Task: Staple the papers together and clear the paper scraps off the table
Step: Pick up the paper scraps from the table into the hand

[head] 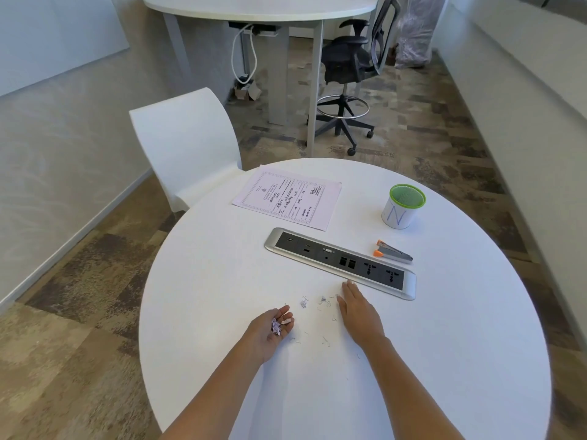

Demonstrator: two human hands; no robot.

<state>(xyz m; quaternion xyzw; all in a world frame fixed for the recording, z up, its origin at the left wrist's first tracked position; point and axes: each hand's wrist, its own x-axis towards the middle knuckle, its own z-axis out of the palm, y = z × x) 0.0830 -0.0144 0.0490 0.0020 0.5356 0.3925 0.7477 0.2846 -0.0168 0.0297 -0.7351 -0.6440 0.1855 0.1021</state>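
Head view: paper scraps (276,327) in curled left fingers (285,310), right fingers (349,291) flat on table (222,281), blue "N" on cup (402,207).

1. Papers (287,200) lay on the table's (197,281) far side, behind the socket panel (340,262).
2. Stapler (394,251) lay just behind the panel's right end; cup (402,206) farther back.
3. Loose scraps (320,304) lay before the panel, between left hand (273,325) and right hand (355,309).
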